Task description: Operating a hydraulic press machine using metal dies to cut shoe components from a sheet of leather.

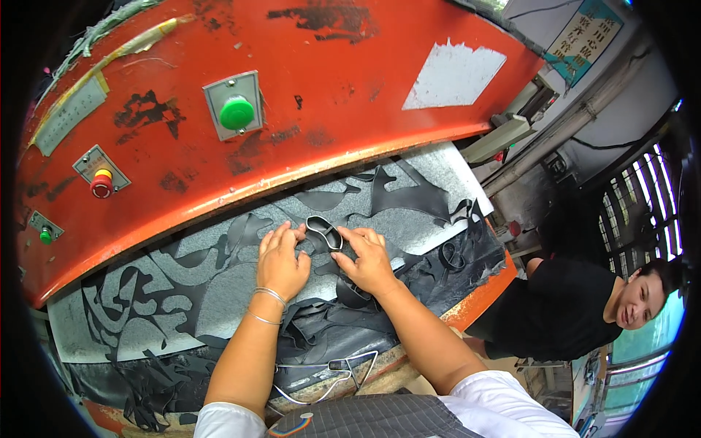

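A small metal cutting die (325,232), a curved band with an open middle, stands on black sheet material (321,199) that is full of cut-outs. My right hand (366,261) grips its right side between thumb and fingers. Just left of the die, my left hand (283,264) rests on the sheet with thumb and fingers apart, its fingertips close to the rim. Beneath the sheet lies a pale grey cutting board (69,321). I cannot tell whether the left fingertips touch the die.
The orange press body (321,95) rises just beyond my hands, bearing a large green button (237,113) and a red stop button (102,184). Black scraps (175,379) hang over the near edge by a bent wire frame (350,372). Another person (562,310) stands at right.
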A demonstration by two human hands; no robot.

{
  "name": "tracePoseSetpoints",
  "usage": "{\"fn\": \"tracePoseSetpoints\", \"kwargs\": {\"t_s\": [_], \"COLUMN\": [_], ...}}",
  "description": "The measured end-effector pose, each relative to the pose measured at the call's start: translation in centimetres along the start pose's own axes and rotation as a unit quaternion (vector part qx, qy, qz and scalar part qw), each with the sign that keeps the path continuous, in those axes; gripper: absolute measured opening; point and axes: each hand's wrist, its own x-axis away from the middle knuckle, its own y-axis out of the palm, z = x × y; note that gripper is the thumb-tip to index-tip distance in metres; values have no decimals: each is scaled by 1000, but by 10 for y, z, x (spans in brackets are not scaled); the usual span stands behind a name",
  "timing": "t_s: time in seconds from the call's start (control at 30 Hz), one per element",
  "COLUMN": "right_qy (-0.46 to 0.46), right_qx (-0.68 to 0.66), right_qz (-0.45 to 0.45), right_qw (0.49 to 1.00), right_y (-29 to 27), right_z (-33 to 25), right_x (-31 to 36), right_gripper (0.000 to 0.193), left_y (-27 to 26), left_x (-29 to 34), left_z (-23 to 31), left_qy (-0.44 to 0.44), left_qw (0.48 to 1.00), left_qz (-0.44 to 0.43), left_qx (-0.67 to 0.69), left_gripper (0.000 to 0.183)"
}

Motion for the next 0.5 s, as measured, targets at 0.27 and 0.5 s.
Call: {"fn": "tracePoseSetpoints", "kwargs": {"t_s": [0.27,0.5], "right_qy": [25,52], "right_qx": [31,-150], "right_qz": [-25,36], "right_qw": [999,987], "right_y": [3,-55], "right_z": [-23,-82], "right_x": [11,1], "right_gripper": [65,62], "left_y": [-31,-201], "left_x": [28,117], "left_z": [-7,-35], "left_qy": [2,-151], "left_qw": [999,931], "left_qz": [-35,260], "left_qx": [16,206], "left_gripper": [48,14]}}
